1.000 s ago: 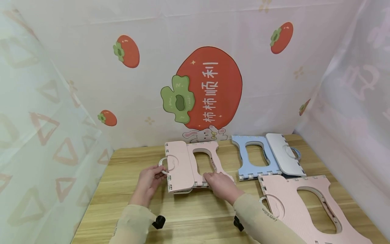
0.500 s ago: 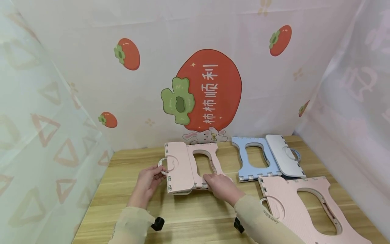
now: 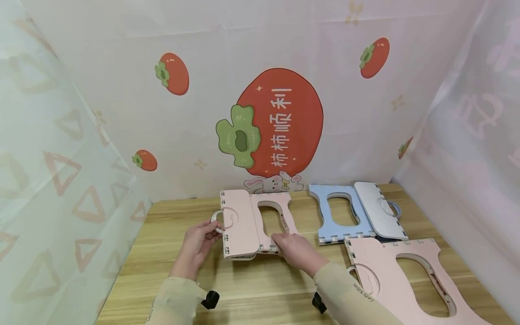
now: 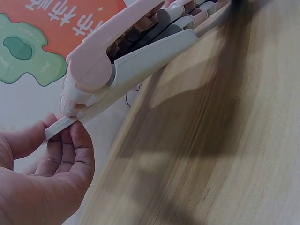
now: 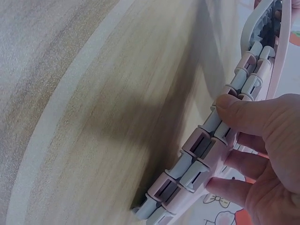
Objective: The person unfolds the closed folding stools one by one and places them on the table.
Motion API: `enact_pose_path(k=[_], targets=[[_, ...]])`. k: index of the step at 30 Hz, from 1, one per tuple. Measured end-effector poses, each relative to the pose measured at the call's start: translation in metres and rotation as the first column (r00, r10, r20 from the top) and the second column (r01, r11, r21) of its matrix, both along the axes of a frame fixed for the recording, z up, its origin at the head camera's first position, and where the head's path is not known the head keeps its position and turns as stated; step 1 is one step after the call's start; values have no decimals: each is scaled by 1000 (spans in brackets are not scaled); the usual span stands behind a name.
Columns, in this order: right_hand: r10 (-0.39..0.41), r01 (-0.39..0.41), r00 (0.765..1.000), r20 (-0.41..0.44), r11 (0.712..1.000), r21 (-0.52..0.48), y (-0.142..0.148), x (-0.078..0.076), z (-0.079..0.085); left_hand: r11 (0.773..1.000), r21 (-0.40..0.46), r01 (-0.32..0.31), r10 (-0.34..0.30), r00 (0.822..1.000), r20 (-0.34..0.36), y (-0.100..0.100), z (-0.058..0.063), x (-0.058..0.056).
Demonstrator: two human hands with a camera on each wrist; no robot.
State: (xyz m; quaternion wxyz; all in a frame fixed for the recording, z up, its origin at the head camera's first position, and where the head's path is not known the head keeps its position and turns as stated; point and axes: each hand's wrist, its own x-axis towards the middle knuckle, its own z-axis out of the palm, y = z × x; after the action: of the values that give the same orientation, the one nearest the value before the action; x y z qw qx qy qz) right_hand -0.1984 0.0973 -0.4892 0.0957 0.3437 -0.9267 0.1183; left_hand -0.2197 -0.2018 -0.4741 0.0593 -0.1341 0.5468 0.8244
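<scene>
A smaller pink folding stool [image 3: 240, 225], folded nearly flat, is between my hands at the back middle of the table. My left hand [image 3: 196, 248] pinches its white carrying handle [image 4: 60, 128] between thumb and fingers. My right hand [image 3: 299, 252] grips the near edge. In the right wrist view, its thumb [image 5: 234, 108] lies over the row of hinge joints [image 5: 196, 143], with the other fingers on the far face. A gap and shadow in the left wrist view show the stool's handle side raised off the wood. The right near corner is hidden behind my right hand.
A blue folding stool [image 3: 325, 205] with a pale grey-blue panel lies folded at the back right. In front of it, a larger pink folding stool [image 3: 390, 275] lies near my right forearm. A printed cloth wall [image 3: 195, 113] closes off the wooden table's [image 3: 162, 225] back.
The head view has shifted slightly, so the scene sits a little lower. Both hands keep their hold; less of the stool's right near corner shows beyond my right hand.
</scene>
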Motion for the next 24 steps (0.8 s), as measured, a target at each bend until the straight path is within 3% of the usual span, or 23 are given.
enact_pose_path(k=[24], targets=[[6, -6, 1000, -1, 1000, -20, 1, 4, 4, 999, 49, -15, 15, 1000, -12, 0, 7, 3]])
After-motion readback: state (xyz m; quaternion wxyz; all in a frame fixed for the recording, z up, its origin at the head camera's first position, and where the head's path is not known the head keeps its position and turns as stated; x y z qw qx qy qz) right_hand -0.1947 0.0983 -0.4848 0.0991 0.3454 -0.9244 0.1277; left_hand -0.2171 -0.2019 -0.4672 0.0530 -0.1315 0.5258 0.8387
